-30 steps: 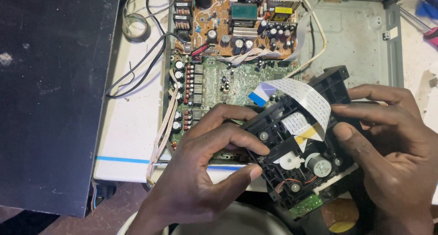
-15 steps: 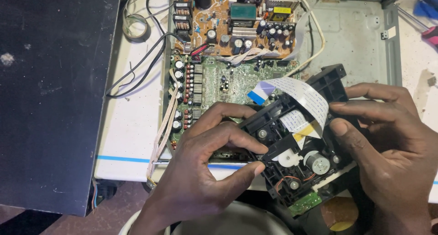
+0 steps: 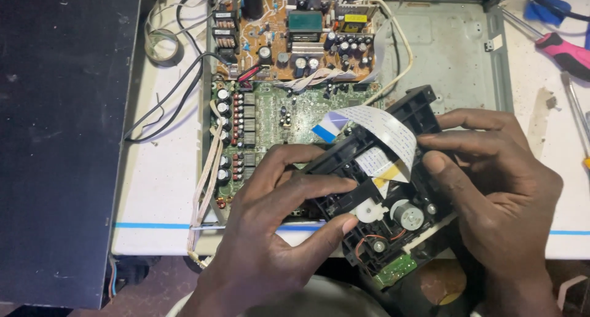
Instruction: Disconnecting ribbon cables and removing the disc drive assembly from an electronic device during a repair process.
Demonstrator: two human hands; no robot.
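Both of my hands hold a black plastic disc-drive mechanism [image 3: 375,188] above the near edge of an opened metal chassis [image 3: 448,46]. My left hand [image 3: 276,231] grips its left side, fingers over the top and thumb underneath. My right hand [image 3: 498,188] clamps its right side. A white flat ribbon cable [image 3: 375,123] with a blue end curls over the mechanism. A small silver motor [image 3: 407,217], a white gear [image 3: 369,211] and a small green board [image 3: 393,271] show on its upturned face.
Inside the chassis lie a green circuit board [image 3: 276,111] and a brown power board [image 3: 289,34]. A pink-handled screwdriver [image 3: 562,49] rests at the right on the white table [image 3: 160,188]. A black panel [image 3: 61,138] covers the left. Loose wires [image 3: 169,102] trail off the chassis.
The mechanism has tilted and shifted very slightly in my hands; the grip of both hands is unchanged.
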